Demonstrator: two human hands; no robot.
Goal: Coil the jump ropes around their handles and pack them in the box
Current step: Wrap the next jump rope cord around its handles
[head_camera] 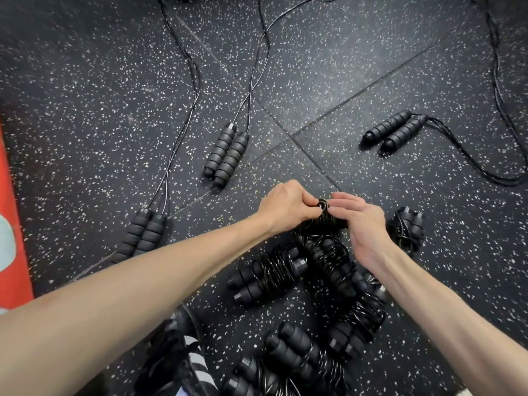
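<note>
My left hand pinches the cord at the top of a black jump rope bundle wound round its handles. My right hand lies against the bundle's right side with fingers mostly straight. Several coiled jump ropes lie on the floor below my hands, and one coiled rope sits to the right. Three uncoiled ropes lie farther out, each with paired handles: a left pair, a middle pair and a right pair. No box is in view.
The floor is black speckled rubber tile. A red mat edge runs along the left. A black shoe with white stripes shows at the bottom. Loose cords trail away toward the top.
</note>
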